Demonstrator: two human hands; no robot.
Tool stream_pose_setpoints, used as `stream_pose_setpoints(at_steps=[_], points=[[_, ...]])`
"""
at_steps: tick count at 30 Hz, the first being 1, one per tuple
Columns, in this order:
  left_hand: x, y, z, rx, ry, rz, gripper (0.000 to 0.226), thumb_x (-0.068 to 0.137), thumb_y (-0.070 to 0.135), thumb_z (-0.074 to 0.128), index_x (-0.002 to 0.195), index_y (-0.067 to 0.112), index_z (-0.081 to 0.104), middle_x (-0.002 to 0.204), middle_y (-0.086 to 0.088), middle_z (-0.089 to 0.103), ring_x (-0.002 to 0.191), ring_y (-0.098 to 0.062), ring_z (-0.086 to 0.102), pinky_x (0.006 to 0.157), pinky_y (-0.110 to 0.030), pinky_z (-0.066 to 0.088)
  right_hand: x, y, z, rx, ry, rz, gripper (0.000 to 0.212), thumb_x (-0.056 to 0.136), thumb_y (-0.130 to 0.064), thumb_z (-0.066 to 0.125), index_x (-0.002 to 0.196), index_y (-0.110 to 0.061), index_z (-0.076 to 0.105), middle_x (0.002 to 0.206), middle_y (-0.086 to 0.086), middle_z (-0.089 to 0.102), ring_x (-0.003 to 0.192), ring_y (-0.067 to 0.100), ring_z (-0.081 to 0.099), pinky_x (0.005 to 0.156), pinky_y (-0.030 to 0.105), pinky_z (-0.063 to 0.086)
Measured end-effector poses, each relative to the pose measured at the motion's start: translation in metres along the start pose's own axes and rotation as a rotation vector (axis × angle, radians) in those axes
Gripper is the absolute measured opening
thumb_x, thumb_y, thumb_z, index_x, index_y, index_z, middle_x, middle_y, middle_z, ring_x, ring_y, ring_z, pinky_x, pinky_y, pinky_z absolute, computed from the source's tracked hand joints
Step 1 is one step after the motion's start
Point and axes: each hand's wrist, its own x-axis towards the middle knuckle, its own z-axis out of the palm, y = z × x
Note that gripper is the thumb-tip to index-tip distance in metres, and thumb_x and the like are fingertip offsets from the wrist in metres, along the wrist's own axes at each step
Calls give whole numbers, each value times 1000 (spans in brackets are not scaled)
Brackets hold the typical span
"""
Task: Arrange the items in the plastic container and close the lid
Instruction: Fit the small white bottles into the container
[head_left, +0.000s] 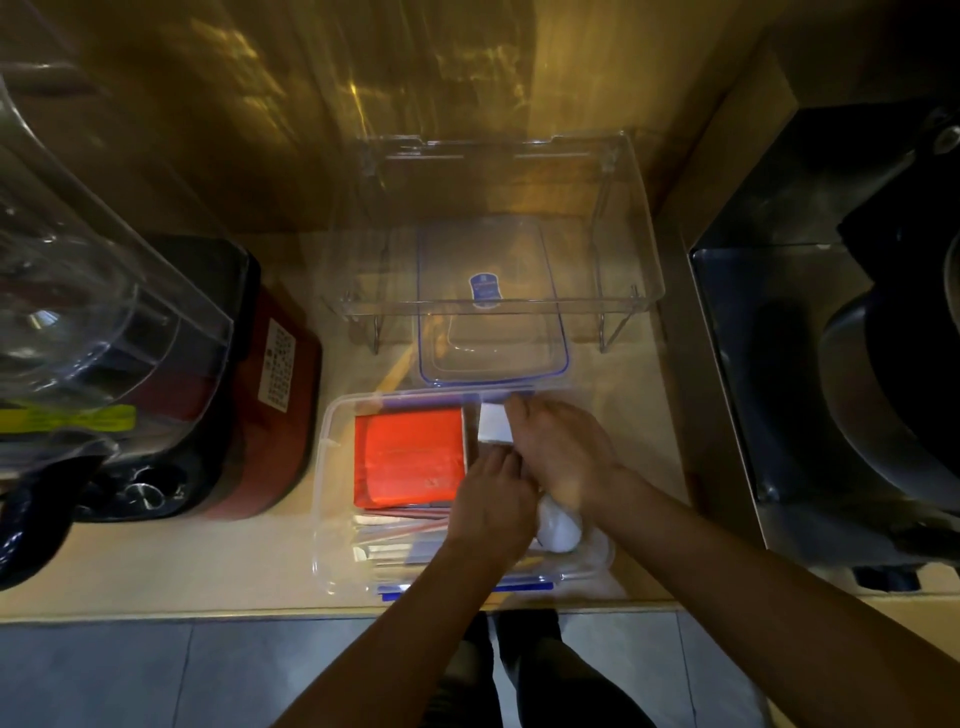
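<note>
Okay, my left hand (491, 499) and right hand (563, 454) press flat packets inside the plastic container (332, 467) on the counter; grip unclear. Lid (493, 332) behind: light, stiff, I'd take its edges.

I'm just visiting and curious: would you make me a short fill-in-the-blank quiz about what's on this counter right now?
1. The big flat packet in the clear plastic container is coloured ____.
2. The clear lid with the blue rim lies on the counter, so the container is ____.
3. Both the left hand and the right hand are ____ the container.
4. The lid lies on the ____ side of the container from the person.

Missing words: orange; open; inside; far
</note>
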Motion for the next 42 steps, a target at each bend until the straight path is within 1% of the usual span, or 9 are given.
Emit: stream_pose_setpoints(at_steps=[5, 9, 14, 19, 25, 30, 34, 39, 42], points=[[-13, 0, -22, 57, 24, 2, 21, 40, 15, 83, 57, 14, 70, 55, -1, 70, 53, -18, 67, 50, -19, 52, 5, -4, 14, 37, -102, 8, 31, 91, 0, 40, 122, -1, 40, 120, 22, 55, 104, 34, 59, 81, 42, 49], [-18, -6, -27, 226, 130, -12, 19, 46, 22, 80, 63, 15, 73, 61, 1, 72, 67, -18, 70, 79, -33, 58, 5, -9, 19, 44, -98, 54, 30, 93, -4, 37, 122, -3, 42, 122, 21, 54, 106, 35, 58, 83, 42, 47], [-19, -20, -24, 273, 139, -52, 27, 55, 24, 81, 80, 18, 73, 80, -2, 75, 88, -23, 69, 95, -49, 50, -4, -6, 21, -44, -11, 110, 26, 90, -12, 40, 114, -7, 48, 110, 16, 64, 99, 32, 61, 90, 37, 40], [-17, -30, -7, 259, 17, -29, 47, 89, 20, 49, 135, 11, 40, 145, -13, 40, 140, -30, 27, 117, -51, 8, 1, -5, 22, 10, -29, 39, 26, 92, -13, 36, 116, -9, 45, 111, 14, 66, 102, 30, 61, 96, 38, 37], [-15, -39, -6, 262, 20, 44, 49, 90, 21, 46, 137, 11, 37, 146, -13, 39, 139, -27, 28, 117, -46, 10, -4, -3, 16, 34, 5, -21, 26, 91, -18, 40, 114, -9, 49, 115, 14, 62, 108, 30, 55, 94, 35, 30], [-14, -44, -2, 247, 1, 76, 57, 89, 28, 51, 141, 16, 31, 146, -11, 36, 137, -28, 32, 118, -46, 6, -23, 8, -3, 57, 15, -132, 19, 87, -20, 48, 98, -9, 59, 98, 12, 67, 92, 32, 60, 85, 37, 34], [-13, -45, -5, 248, -8, 99, 61, 91, 31, 49, 145, 21, 23, 144, -14, 38, 133, -31, 36, 117, -48, 7, -39, 9, 0, -147, -217, -218, 28, 85, -16, 53, 113, -14, 58, 115, 8, 64, 106, 26, 57, 94, 37, 34], [-12, -46, -9, 241, 45, 123, 57, 85, 37, 56, 135, 14, 44, 127, -8, 58, 119, -26, 54, 114, -46, 25, -43, -2, 12, -271, -216, -205, 30, 90, -7, 42, 117, -2, 54, 119, 18, 63, 112, 35, 54, 100, 45, 30], [-12, -47, -7, 244, 48, 111, 62, 90, 35, 51, 141, 6, 33, 137, -13, 50, 127, -28, 46, 116, -46, 19, -42, -3, 13, -298, -234, -213, 32, 90, -9, 46, 120, -4, 53, 122, 18, 61, 113, 35, 54, 101, 45, 33]])
